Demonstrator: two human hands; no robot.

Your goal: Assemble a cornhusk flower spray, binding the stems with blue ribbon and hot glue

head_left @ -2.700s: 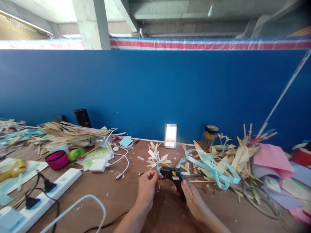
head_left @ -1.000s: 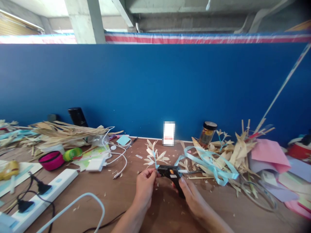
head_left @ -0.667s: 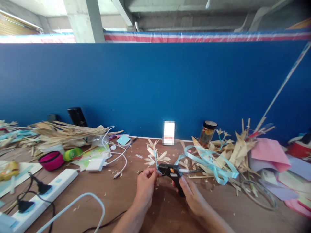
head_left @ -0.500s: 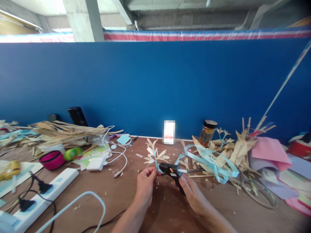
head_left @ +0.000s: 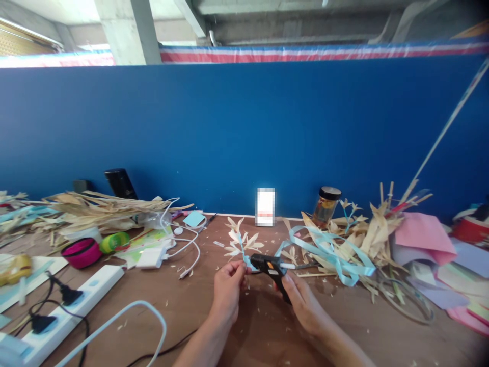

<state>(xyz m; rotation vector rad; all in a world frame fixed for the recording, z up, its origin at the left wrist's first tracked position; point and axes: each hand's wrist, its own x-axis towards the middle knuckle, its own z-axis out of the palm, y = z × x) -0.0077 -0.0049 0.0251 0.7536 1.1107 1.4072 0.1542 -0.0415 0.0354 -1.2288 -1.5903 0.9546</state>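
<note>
My left hand [head_left: 228, 285] is closed in a pinch on the lower stem of a dried-husk flower spray [head_left: 243, 243], which stands up above my fingers. Pale petals fan out from its stem, and light blue ribbon wraps the stem. My right hand [head_left: 301, 300] is closed around the handle of a black glue gun [head_left: 273, 270], with a white glue stick [head_left: 287, 265] out of its back end. The gun's nozzle points left, close to the ribbon-wrapped stem; whether it touches cannot be made out. A loose light blue ribbon [head_left: 332, 244] lies to the right, beyond the gun.
Dried husks [head_left: 372, 237] and a lidded jar [head_left: 326, 206] stand at the back right, near pink paper [head_left: 422, 237]. On the left are a white power strip [head_left: 72, 311], a charger [head_left: 150, 258], a magenta round case [head_left: 81, 252] and husk strips [head_left: 103, 204]. A blue partition [head_left: 229, 127] closes the back.
The flower spray has shifted slightly left, and its stem sits a little further from the glue gun. Both hands keep their grips. The whole view has moved slightly.
</note>
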